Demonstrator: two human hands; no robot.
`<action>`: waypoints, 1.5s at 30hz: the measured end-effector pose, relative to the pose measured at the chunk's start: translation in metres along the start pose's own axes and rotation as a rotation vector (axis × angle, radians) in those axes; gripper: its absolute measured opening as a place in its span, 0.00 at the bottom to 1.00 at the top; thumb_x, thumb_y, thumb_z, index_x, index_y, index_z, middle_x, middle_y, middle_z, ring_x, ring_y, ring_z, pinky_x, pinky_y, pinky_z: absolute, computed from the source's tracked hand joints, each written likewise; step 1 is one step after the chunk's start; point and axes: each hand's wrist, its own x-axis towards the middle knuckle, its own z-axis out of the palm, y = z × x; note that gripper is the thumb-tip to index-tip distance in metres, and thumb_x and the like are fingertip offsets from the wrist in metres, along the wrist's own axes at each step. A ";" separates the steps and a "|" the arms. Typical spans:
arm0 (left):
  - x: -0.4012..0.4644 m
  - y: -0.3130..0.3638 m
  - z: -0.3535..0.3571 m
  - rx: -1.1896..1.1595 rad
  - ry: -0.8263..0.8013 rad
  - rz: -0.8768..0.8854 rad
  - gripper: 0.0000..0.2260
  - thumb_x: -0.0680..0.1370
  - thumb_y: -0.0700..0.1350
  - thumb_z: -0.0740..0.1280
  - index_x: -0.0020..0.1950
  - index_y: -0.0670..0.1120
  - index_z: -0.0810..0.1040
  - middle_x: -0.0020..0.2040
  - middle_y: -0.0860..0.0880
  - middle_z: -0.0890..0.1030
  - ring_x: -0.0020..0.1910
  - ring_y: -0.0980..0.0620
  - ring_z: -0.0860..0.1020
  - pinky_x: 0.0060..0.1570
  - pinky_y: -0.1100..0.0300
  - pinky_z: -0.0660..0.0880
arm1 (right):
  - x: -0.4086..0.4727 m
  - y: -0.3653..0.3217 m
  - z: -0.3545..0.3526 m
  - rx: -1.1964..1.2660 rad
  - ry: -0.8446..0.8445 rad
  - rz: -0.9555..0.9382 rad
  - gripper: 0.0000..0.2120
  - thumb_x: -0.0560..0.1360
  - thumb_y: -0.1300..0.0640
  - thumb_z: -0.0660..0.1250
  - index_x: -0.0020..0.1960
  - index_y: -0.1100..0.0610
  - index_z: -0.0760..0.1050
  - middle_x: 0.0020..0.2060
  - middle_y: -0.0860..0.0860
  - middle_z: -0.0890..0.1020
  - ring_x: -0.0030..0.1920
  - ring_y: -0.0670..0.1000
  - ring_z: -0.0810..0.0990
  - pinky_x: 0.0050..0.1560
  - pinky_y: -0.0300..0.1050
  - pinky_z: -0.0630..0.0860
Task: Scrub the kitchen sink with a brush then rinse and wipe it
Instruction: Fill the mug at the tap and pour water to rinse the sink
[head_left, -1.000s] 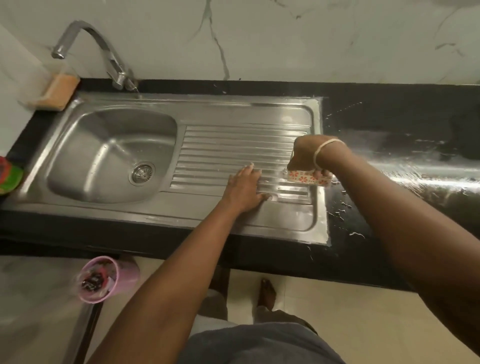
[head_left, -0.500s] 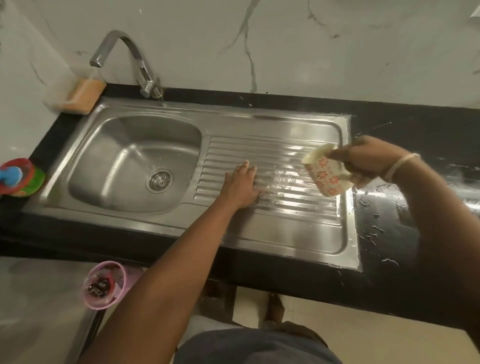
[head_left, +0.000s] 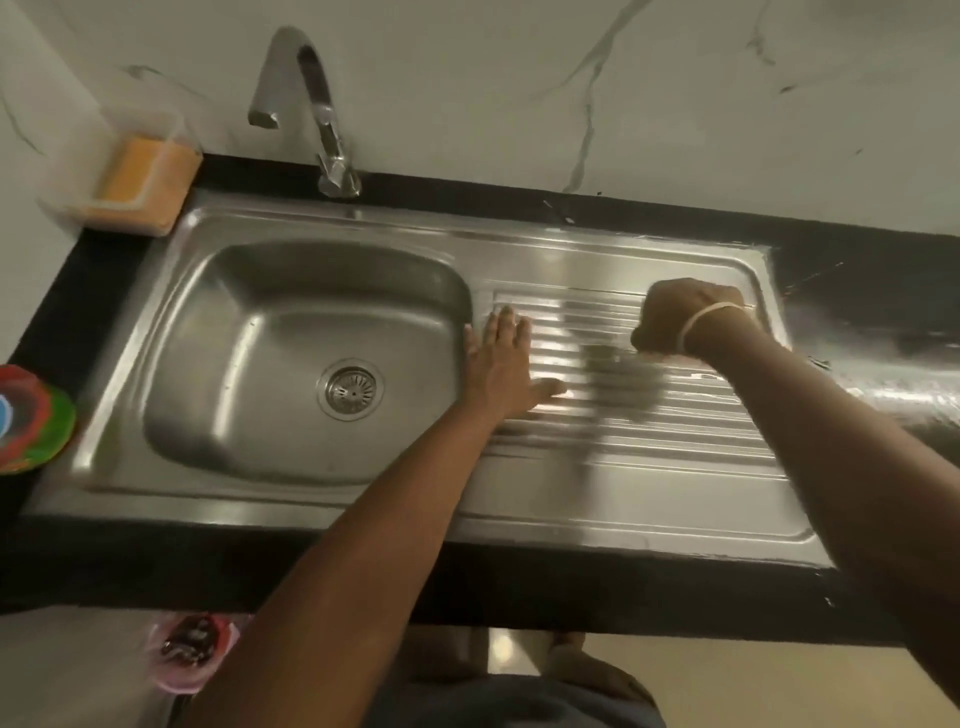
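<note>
Sink (head_left: 311, 364), stainless steel, sits in the black counter (head_left: 857, 270) below the tap (head_left: 311, 104). The right hand (head_left: 675, 317) is fisted over the ribbed drainboard (head_left: 675, 431); what it holds cannot be told. The left hand (head_left: 498, 364) lies flat, fingers straight. Better to sweep along the ridges toward the smooth basin.

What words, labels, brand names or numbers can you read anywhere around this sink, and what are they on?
No readable text in this view.
Round colourful item at the left counter edge: red, green and blue patches, too blurred to tell whether any is lettering.
Pink container on the floor: dark contents, nothing legible.
Sponge holder, tap and sink: no marking visible.
Right hand: whatever it holds is hidden.
</note>
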 end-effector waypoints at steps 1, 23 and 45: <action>-0.003 -0.017 -0.004 -0.011 -0.005 -0.012 0.49 0.70 0.76 0.54 0.80 0.45 0.46 0.80 0.44 0.43 0.78 0.43 0.43 0.73 0.36 0.44 | 0.002 -0.024 -0.004 0.003 -0.006 -0.018 0.09 0.74 0.48 0.64 0.43 0.53 0.76 0.41 0.52 0.81 0.44 0.57 0.80 0.44 0.47 0.72; -0.066 -0.214 -0.115 -0.305 0.192 -0.335 0.28 0.75 0.55 0.70 0.70 0.43 0.69 0.67 0.43 0.74 0.66 0.43 0.73 0.63 0.49 0.72 | 0.013 -0.196 -0.058 1.247 0.005 -0.045 0.14 0.74 0.47 0.66 0.38 0.57 0.79 0.36 0.56 0.85 0.33 0.53 0.84 0.38 0.47 0.83; 0.094 -0.309 -0.176 -1.072 0.291 -0.327 0.10 0.76 0.43 0.72 0.50 0.36 0.84 0.42 0.41 0.84 0.39 0.47 0.81 0.40 0.55 0.78 | 0.046 -0.325 -0.074 1.654 0.042 0.083 0.15 0.76 0.52 0.66 0.44 0.64 0.81 0.34 0.61 0.85 0.34 0.57 0.84 0.44 0.52 0.83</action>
